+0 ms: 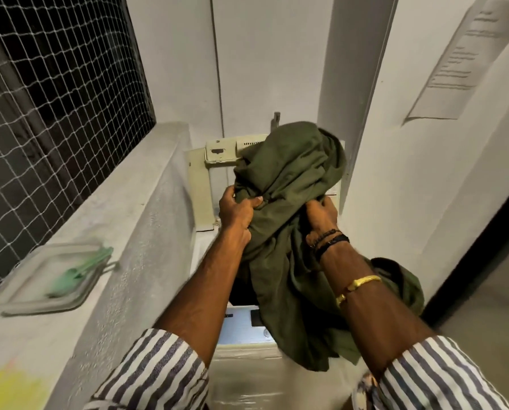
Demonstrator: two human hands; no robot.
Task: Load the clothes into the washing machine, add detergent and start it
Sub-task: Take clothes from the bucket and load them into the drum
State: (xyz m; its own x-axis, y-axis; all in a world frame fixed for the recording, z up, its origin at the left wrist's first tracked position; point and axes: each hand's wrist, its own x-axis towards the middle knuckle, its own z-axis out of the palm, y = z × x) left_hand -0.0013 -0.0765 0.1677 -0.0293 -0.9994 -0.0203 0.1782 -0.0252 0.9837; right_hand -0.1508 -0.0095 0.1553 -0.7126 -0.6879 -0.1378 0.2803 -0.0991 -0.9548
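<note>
Your left hand clenches a fold of a bunched olive-green garment, and your right hand pinches the cloth beside it, above the open washing machine. Lower it straight in, probably gathering the tail that drapes over the control panel.

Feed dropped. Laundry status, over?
Left hand and right hand grip olive green cloth garment. Held over open cream washing machine, lid up. Nothing seen blocking.
</note>
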